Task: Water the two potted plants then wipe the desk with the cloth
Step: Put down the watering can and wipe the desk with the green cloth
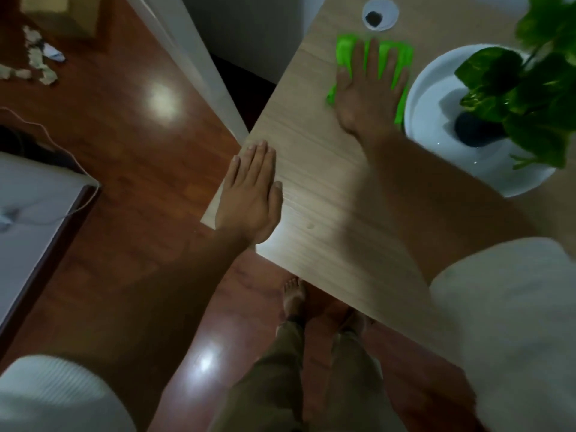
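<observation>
A bright green cloth (402,57) lies flat on the light wooden desk (318,188), near its far side. My right hand (371,92) presses on the cloth with straight, spread fingers. My left hand (249,194) rests flat on the desk's left edge, fingers straight and together, holding nothing. To the right of the cloth a leafy green plant (526,88) stands in a small dark pot (473,132) on a wide white dish (436,98). Only this one plant is in view.
A round white cable hole (380,12) sits in the desk just beyond the cloth. Left of the desk is red-brown wooden floor (131,126) with scraps of crumpled paper (34,67). A white-covered bed corner (37,198) with a thin cable lies at far left. My bare feet (294,294) stand by the desk's front edge.
</observation>
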A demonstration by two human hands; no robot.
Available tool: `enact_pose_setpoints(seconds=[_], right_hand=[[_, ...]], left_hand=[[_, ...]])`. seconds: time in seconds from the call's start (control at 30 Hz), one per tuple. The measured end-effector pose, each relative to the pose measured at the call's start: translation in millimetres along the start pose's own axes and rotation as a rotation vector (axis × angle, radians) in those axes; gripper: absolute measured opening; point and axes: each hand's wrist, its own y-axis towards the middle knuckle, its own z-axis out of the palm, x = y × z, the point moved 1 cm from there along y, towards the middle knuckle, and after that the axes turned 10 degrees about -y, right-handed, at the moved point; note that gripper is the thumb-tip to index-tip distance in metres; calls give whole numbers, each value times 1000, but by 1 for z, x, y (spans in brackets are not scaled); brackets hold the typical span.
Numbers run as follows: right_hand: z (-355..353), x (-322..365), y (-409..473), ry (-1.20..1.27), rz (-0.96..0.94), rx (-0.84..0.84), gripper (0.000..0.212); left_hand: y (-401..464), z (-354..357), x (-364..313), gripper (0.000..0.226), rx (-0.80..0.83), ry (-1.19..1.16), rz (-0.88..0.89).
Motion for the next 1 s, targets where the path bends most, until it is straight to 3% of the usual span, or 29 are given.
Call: enact_pose_setpoints(seconds=[0.17, 0.43, 0.57, 0.63, 0.73, 0.83, 0.9, 1.0], right_hand=[[4, 12, -13, -39, -67, 4, 65], [46, 34, -184, -72, -334, -52, 60], [57, -1, -250, -101, -453, -37, 57], [55, -40, -261, -127, -398, -41, 57], [43, -94, -256, -120, -79, -34, 58], [36, -82, -242, -78, 153, -45, 61], [35, -46, -234, -23, 117, -52, 62], [43, -9, -245, -40, -182, -24, 61]], left_hand=[[-2, 1, 2, 62, -15, 11, 28], [-6, -9, 5, 62, -65, -167, 22], [-7, -13, 6, 59, -57, -136, 41], [-9, -11, 5, 57, -61, -118, 41], [-6, -9, -2, 58, -34, -112, 15], [-5, -7, -6, 60, -33, -111, -10], [-5, -8, -9, 60, -47, -142, -38], [-1, -8, -14, 54, -73, -192, -96]])
